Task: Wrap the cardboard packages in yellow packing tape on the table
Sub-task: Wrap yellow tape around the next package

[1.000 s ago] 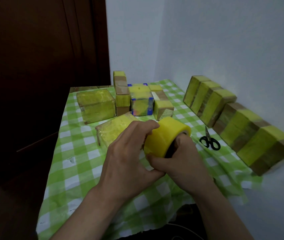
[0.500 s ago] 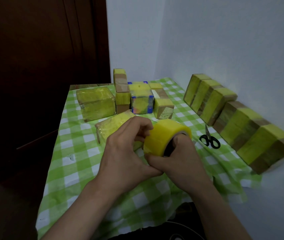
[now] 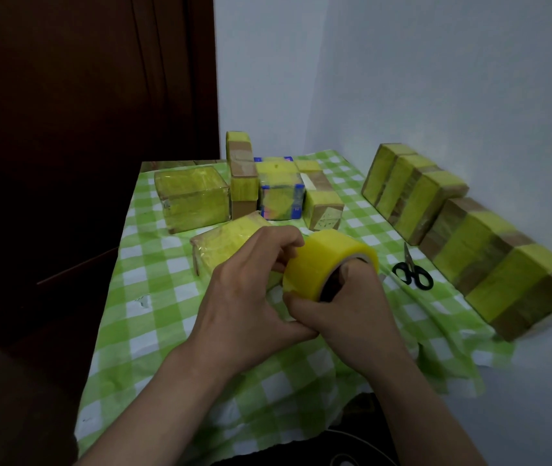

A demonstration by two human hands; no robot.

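One thick, glossy, translucent yellow tape roll [image 3: 321,264]

Yellow tape roll [image 3: 325,260] held above table centre, core opening facing right. Right hand [image 3: 345,314] grips roll, thumb inside core. Left hand [image 3: 251,297] curls fingers against roll's left side. Wrapped package [image 3: 224,250] lies on green checked cloth [image 3: 153,297], just beyond hands. Black scissors [image 3: 412,272] right of roll, blades together. Row of part-taped packages [image 3: 469,243] along right wall. Cluster of taped boxes [image 3: 194,196] at far end.

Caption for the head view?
A yellow tape roll gripped by left hand and right hand over checked tablecloth amid taped packages.
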